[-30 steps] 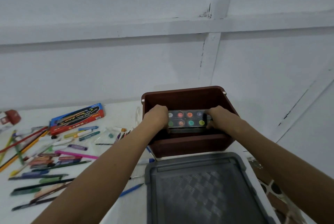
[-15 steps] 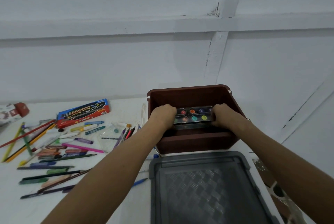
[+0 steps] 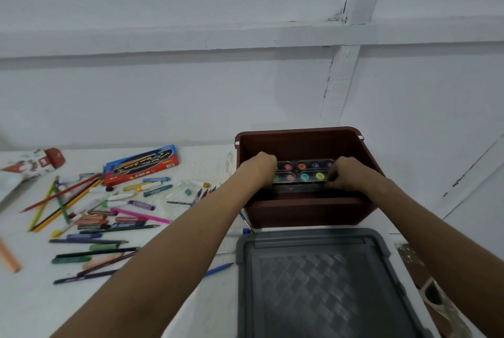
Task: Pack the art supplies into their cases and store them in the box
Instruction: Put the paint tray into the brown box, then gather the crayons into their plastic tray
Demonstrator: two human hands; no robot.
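A clear rectangular plastic paint case [image 3: 302, 174] showing round coloured pans is sitting inside the open brown plastic box [image 3: 302, 210], with the left hand [image 3: 259, 167] and right hand [image 3: 345, 174] grasping its ends.

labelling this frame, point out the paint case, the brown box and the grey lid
paint case [image 3: 302, 174]: head view, on its clear top over the colour pans
brown box [image 3: 305, 212]: head view, on its near wall
grey lid [image 3: 308, 283]: head view, on its patterned middle

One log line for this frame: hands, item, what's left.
left hand: holds paint set | right hand: holds it | item: inside brown box | left: pencils loose on table
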